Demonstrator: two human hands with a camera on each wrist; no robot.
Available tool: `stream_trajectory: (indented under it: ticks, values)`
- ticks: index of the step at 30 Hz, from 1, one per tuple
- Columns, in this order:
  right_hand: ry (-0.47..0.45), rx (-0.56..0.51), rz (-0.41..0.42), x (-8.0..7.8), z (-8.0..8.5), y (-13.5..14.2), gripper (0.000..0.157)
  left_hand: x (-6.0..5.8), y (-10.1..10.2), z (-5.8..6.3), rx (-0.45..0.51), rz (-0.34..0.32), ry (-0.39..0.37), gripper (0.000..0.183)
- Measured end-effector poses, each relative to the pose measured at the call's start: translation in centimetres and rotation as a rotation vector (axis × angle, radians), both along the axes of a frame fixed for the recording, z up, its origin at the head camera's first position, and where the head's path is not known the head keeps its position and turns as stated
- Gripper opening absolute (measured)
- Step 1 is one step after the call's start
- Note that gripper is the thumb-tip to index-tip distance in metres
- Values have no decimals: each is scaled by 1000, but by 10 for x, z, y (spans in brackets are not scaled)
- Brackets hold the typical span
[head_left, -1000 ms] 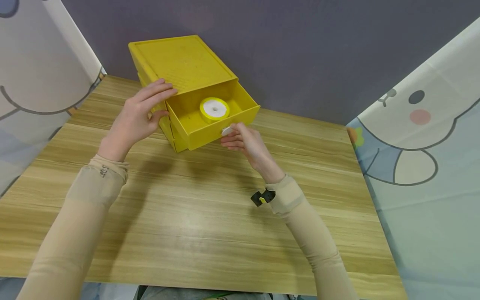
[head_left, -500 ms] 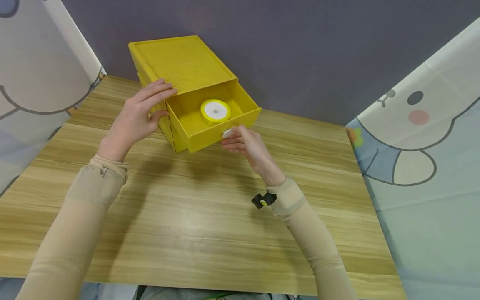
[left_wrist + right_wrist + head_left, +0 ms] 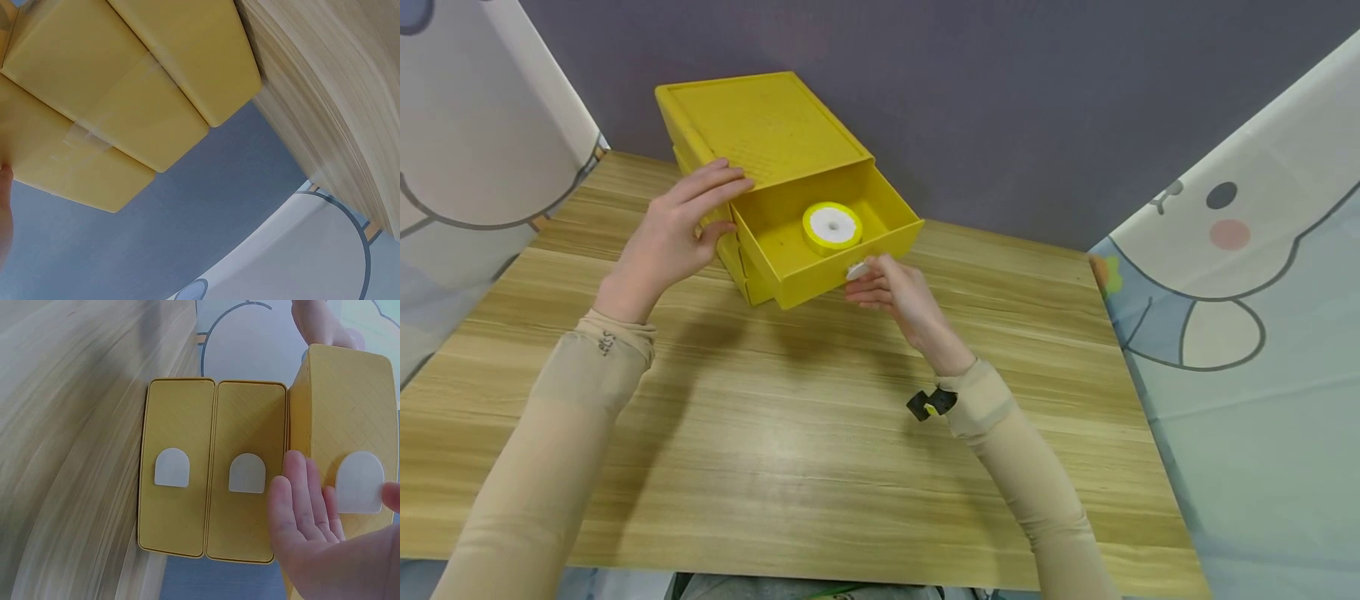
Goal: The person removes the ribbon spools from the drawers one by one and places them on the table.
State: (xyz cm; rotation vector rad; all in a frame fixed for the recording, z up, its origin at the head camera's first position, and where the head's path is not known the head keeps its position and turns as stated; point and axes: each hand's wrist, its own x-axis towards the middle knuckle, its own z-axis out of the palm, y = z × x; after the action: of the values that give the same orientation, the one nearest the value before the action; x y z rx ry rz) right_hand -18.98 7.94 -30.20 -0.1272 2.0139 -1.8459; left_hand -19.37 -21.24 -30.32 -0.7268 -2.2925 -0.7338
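A yellow plastic drawer cabinet [image 3: 767, 125] stands angled at the back of the table. Its top drawer [image 3: 808, 286] is pulled out and holds a white spool [image 3: 832, 227] with a yellow band round its edge. My right hand [image 3: 904, 302] pinches the drawer's white handle [image 3: 360, 482] between thumb and finger, the other fingers extended below it. My left hand [image 3: 672, 221] rests at the cabinet's upper left front corner, fingers nearly straight over the top edge and thumb by the side. Most of that hand is out of the left wrist view.
Two lower drawers [image 3: 245, 525] with white handles are closed flush. Clear tape [image 3: 87, 137] crosses the cabinet's side. The wooden tabletop [image 3: 790, 450] meets a dark grey panel [image 3: 1000, 117] behind, with cartoon-printed cloths [image 3: 1240, 450] on both sides.
The top drawer has slid slightly farther out, toward me, with my right hand on its handle. The spool has moved along with it. My left hand stays at the corner.
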Motion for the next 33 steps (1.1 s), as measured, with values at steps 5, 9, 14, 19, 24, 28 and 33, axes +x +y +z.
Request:
stream_trajectory:
  ticks: [5, 9, 14, 19, 24, 28, 33]
  values:
    - [-2, 0, 3, 2, 1, 1, 44, 0, 0, 0, -1, -4, 6, 54]
    - [-18, 35, 15, 3, 4, 4, 45, -1, 1, 0, -5, -9, 6, 55]
    - [-33, 137, 47, 3, 15, 7, 48, 0, 0, 0, 3, -4, 7, 56]
    - [-34, 248, 78, 1, 30, 12, 53, 0, 0, -1, 15, -7, 15, 57]
    - [-36, 374, 101, -1, 43, 18, 53, 0, 1, -1, 23, -6, 9, 56]
    - [-32, 470, 133, -3, 54, 23, 54, 0, 1, -2, 29, -7, 9, 56]
    - [-38, 537, 159, -6, 67, 28, 55, -1, 1, -2, 32, -14, 10, 56]
